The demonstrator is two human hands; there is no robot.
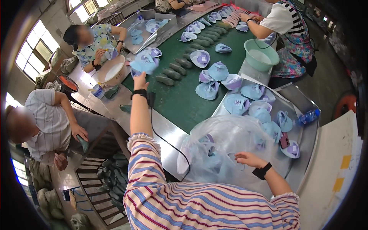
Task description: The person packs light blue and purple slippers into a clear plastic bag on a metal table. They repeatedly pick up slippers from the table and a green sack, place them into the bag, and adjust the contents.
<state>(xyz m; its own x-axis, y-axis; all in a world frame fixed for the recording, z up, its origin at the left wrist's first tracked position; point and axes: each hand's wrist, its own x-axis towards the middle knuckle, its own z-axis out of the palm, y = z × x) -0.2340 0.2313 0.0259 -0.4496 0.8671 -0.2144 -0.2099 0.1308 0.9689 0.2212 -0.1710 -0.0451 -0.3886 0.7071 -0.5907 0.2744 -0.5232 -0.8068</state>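
Note:
My left hand reaches far across the green belt's left edge, its fingers closed on a light blue shoe upper with purple lining, slightly blurred. Another purple-lined upper lies right behind it. Close to my body, my right hand is over a large clear plastic bag, fingers apart and nothing seen in them. Inside the bag, more blue uppers show through the film. Several loose uppers are piled on the metal tray beside the bag.
Dark green shoe lasts line the belt. A mint basin stands at right, a pale basin at left. A blue bottle and a phone lie on the tray. Co-workers sit on both sides; a cable hangs near my left arm.

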